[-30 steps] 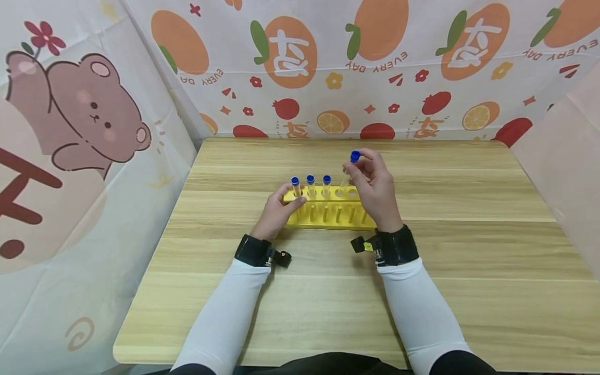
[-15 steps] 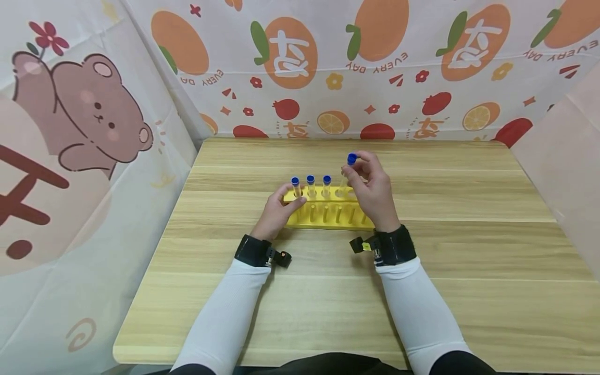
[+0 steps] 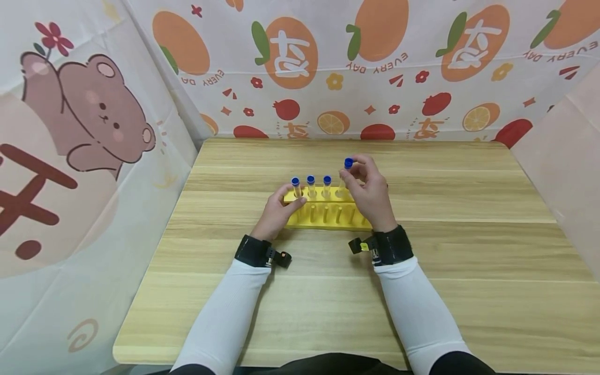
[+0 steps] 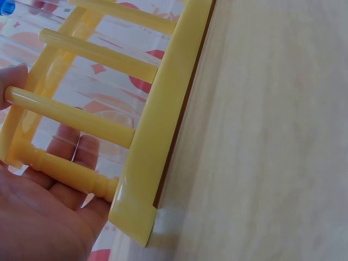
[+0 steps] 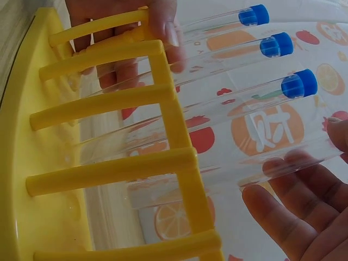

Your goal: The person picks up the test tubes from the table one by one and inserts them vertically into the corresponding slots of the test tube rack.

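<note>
A yellow test tube rack stands on the table, its left end gripped by my left hand. In the left wrist view, fingers show behind the turned end post. Three clear test tubes with blue caps fill the leftmost holes. My right hand pinches a fourth blue-capped test tube near its top, higher than the others. In the right wrist view, this tube's lower end reaches past the rack's top bar, while its cap lies out of frame.
The rack sits in the back half of a light wooden table. Behind the table hangs a white curtain printed with fruit; another with a bear print hangs at the left. Black wrist straps with small cameras sit on both forearms.
My right hand has moved slightly left and down, bringing the pinched test tube lower and more upright over the fourth hole. The left hand and the rack have stayed in place.
</note>
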`<state>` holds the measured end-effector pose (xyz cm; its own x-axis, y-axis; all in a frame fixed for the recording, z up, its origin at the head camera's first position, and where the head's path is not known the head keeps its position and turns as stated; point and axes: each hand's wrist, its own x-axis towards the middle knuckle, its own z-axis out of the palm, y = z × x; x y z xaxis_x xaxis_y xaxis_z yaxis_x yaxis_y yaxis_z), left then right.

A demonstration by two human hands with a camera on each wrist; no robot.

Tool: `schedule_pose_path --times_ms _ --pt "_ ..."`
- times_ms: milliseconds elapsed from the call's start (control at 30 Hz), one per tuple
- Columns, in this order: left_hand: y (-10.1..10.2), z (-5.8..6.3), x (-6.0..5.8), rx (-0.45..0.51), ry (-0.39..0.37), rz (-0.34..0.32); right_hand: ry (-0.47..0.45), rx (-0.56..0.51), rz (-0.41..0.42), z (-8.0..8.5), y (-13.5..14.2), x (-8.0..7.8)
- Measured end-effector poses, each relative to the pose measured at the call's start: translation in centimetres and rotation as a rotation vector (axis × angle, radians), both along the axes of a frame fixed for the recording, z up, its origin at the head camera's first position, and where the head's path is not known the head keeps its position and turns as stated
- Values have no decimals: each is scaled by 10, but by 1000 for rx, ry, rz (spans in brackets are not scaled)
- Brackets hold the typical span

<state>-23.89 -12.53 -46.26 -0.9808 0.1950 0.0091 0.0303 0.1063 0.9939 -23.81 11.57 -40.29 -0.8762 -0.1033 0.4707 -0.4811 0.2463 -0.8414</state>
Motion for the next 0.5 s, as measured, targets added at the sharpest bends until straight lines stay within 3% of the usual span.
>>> schedule_pose_path --times_ms 133,500 --pt "0 6 2 -3 -28 -6 -16 19 -11 -2 0 -1" --pt "-1 -10 -5 -9 19 9 -32 58 -17 -9 0 -4"
